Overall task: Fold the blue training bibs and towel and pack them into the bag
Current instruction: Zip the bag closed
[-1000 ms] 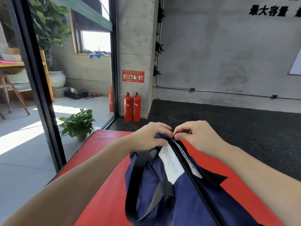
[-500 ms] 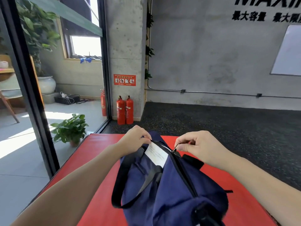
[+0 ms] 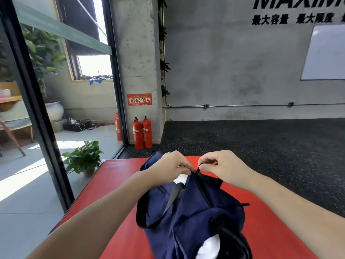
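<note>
A navy blue bag [image 3: 194,214] with black straps lies on a red mat [image 3: 115,186], its long axis running away from me. My left hand [image 3: 168,169] grips the fabric at the bag's far end. My right hand [image 3: 222,167] pinches the black zip puller [image 3: 198,170] at that same end. The zip line [image 3: 204,191] looks closed along the top. A white patch [image 3: 209,247] shows at the bag's near end. No bibs or towel are visible outside the bag.
Two red fire extinguishers [image 3: 142,132] stand at a concrete pillar beyond the mat. A potted plant [image 3: 84,157] sits behind a glass wall with a black frame [image 3: 37,109] on the left. Dark speckled floor [image 3: 261,146] lies to the right.
My right hand has drawn the zip puller toward the bag's far end, beside my left hand. The white label inside the opening is now mostly covered. The view has tilted upward.
</note>
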Action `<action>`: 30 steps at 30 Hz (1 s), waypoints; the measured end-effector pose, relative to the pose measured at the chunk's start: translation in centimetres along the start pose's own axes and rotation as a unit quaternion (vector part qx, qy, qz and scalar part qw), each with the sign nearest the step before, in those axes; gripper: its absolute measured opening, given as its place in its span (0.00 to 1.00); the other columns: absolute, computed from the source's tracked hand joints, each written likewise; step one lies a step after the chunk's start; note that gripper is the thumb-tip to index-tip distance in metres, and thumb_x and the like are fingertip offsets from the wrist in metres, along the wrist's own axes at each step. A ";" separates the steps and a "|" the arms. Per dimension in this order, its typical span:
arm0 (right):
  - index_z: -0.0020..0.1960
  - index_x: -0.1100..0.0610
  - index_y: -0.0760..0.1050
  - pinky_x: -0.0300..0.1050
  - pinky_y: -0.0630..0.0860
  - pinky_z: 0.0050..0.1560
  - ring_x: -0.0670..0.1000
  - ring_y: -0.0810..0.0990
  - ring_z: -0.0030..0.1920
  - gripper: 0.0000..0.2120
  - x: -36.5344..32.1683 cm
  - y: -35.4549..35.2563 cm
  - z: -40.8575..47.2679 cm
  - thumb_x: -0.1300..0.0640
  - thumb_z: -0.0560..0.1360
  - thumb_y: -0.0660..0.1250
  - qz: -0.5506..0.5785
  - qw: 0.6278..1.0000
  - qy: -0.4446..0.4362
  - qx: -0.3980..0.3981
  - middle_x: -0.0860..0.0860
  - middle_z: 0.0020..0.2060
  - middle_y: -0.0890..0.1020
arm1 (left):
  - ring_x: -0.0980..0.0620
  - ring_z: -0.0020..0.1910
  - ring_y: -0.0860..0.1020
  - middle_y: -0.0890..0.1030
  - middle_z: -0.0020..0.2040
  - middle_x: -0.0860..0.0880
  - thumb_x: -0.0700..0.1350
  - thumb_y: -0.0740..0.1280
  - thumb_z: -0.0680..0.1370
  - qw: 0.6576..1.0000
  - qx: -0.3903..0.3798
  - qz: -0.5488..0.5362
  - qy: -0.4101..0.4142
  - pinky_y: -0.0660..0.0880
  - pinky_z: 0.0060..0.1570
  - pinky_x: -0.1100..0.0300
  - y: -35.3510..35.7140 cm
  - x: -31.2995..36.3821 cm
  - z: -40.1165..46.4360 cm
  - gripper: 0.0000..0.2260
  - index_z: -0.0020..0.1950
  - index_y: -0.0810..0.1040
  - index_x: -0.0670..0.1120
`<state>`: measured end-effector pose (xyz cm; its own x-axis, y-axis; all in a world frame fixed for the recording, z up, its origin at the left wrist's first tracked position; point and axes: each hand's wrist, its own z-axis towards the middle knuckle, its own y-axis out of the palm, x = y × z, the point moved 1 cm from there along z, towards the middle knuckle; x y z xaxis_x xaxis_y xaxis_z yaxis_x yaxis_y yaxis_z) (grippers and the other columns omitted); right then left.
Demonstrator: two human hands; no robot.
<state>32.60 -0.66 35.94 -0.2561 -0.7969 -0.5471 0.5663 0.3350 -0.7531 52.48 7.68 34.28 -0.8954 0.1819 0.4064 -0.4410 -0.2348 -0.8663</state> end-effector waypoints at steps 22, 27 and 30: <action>0.46 0.47 0.80 0.35 0.74 0.44 0.41 0.80 0.41 0.06 2.8 3.4 -9.2 0.47 0.74 0.75 0.073 0.989 0.099 0.085 0.43 0.41 0.84 | 0.64 0.54 0.76 0.82 0.54 0.62 0.36 0.67 0.78 0.968 0.227 -0.022 -0.101 0.70 0.60 0.65 6.7 4.7 -10.8 0.15 0.56 0.84 0.54; 0.49 0.48 0.78 0.39 0.70 0.46 0.44 0.81 0.47 0.08 6.6 5.5 -16.7 0.44 0.78 0.68 0.093 0.971 0.175 0.136 0.42 0.44 0.83 | 0.58 0.58 0.79 0.81 0.55 0.62 0.34 0.64 0.80 0.921 0.359 -0.078 -0.127 0.75 0.59 0.56 11.2 7.1 -16.5 0.16 0.56 0.83 0.53; 0.53 0.53 0.79 0.44 0.72 0.51 0.50 0.82 0.52 0.17 9.5 8.2 -21.6 0.40 0.78 0.66 0.070 0.967 0.233 0.072 0.48 0.49 0.84 | 0.56 0.61 0.77 0.79 0.60 0.57 0.34 0.65 0.80 0.897 0.394 -0.126 -0.154 0.76 0.59 0.54 14.5 9.0 -19.4 0.16 0.60 0.81 0.53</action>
<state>17.91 5.34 16.72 -0.4749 -0.4251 -0.7706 0.7157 0.3230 -0.6192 39.23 24.38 19.70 -0.6828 0.0797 0.7262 -0.4291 -0.8482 -0.3103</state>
